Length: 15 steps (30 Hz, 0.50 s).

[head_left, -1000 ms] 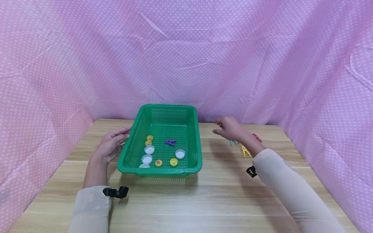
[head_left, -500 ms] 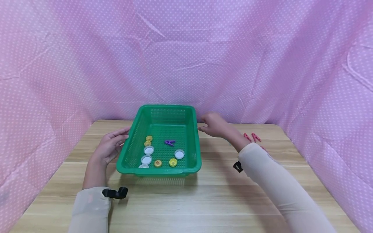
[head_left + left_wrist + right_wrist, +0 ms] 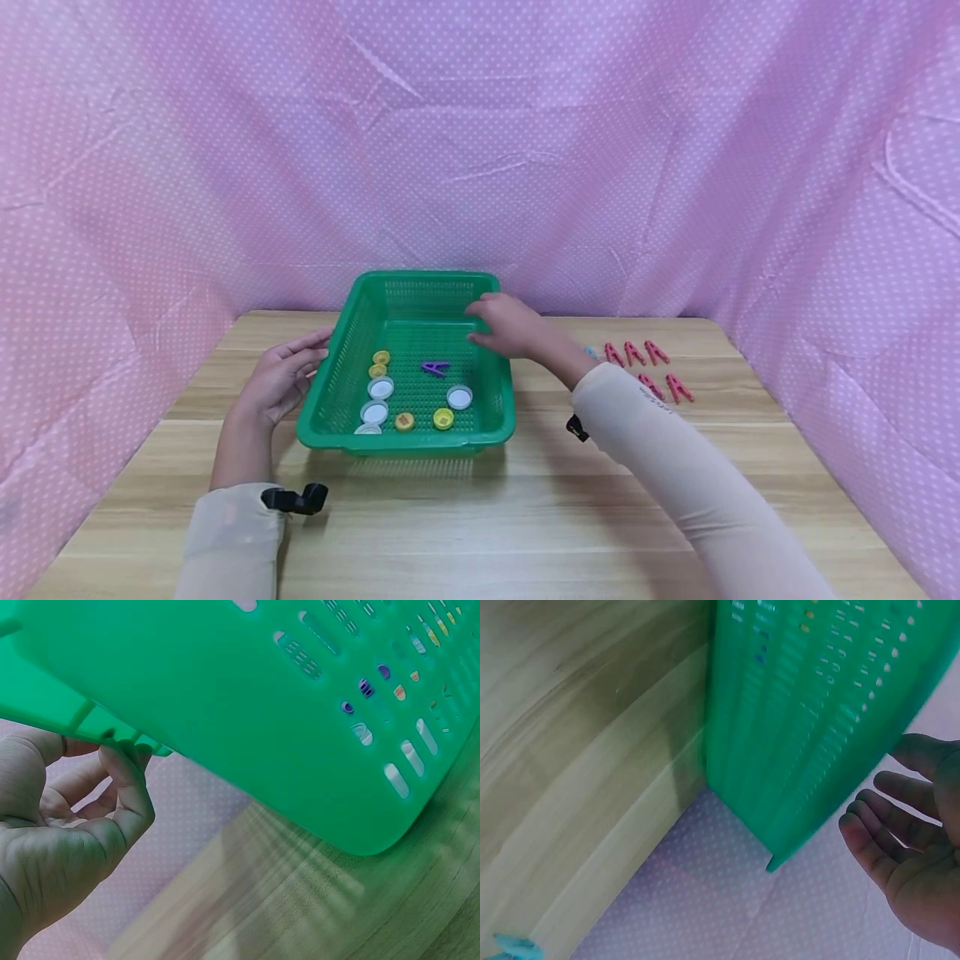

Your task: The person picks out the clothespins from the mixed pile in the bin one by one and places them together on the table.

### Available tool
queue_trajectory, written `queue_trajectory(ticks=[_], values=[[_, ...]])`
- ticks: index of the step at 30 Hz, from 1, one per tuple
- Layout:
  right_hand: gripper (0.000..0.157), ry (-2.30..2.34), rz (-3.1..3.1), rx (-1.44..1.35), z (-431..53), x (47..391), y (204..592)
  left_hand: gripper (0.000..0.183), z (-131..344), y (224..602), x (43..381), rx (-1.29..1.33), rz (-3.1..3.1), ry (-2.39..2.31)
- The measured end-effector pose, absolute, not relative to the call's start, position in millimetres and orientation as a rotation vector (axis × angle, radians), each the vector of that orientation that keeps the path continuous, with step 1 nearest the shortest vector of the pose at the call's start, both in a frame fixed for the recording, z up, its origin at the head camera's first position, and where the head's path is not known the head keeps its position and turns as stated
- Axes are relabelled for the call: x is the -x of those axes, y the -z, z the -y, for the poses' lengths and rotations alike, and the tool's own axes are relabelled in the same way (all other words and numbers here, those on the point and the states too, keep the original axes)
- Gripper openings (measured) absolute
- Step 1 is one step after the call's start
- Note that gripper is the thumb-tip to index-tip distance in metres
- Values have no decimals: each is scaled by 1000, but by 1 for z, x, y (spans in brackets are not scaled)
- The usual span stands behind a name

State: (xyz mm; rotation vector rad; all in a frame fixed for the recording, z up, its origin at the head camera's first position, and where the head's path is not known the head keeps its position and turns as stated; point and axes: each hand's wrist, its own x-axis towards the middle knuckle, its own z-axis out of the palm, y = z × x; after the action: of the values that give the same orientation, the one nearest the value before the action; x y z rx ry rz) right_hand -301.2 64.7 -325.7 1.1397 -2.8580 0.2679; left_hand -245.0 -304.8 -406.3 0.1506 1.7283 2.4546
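A green plastic basket (image 3: 405, 439) stands on the table, and my left hand (image 3: 281, 379) pinches its left rim between thumb and fingers, as the left wrist view shows. My right hand (image 3: 510, 325) reaches over the right rim, thumb and forefinger apart and nothing visible between them. In the right wrist view, the fingers of that right hand (image 3: 915, 825) are loosely extended beside the basket's outer wall. Inside the basket lie a purple clothespin (image 3: 435, 367), several yellow caps, one of them bright yellow (image 3: 443, 418), and white round lids (image 3: 460, 397).
Several pink clothespins (image 3: 634, 353) lie on the wooden table (image 3: 420, 533) to the right. A light blue clothespin (image 3: 592, 352) shows partly beyond my right forearm, which hides part of the table there. A pink dotted curtain (image 3: 465, 150) hangs behind and at both sides.
My right hand has moved left from beside the basket to over its right rim, uncovering more pink clothespins; the yellow one is now hidden by the arm. My left hand keeps its place.
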Motion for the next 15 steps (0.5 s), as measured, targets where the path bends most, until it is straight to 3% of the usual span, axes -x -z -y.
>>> queue_trajectory(ticks=[15], values=[[50, -229, 2963, -1234, -20, 303, 344, 34, 304, 405, 244, -160, -1736, -2453]])
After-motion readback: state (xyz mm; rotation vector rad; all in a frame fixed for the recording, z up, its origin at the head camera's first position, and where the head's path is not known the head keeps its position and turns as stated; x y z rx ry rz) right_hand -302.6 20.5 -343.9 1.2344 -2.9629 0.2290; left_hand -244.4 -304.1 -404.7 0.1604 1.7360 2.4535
